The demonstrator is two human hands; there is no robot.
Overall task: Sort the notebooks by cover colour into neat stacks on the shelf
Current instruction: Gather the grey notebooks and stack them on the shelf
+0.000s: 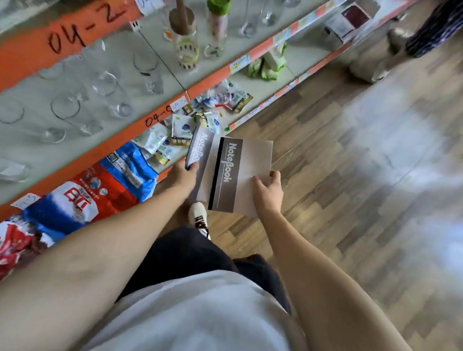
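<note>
Left hand (186, 175) gripping half-hidden grey notebook (199, 148); right hand (268, 190) pinching front notebook (241, 173).

Both bare arms reach forward and down. The left hand (184, 175) curls its fingers around one notebook (199, 152). The right hand (269, 190) pinches another notebook (241, 173).

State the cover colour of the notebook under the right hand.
Pale beige cover, grey band, black spine; head view.

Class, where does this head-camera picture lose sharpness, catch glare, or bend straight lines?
Head view: the floor at right is smeared, with pale glare patches; the shelf edge bows from the wide lens; the two notebooks held by both hands stay readable.
</note>
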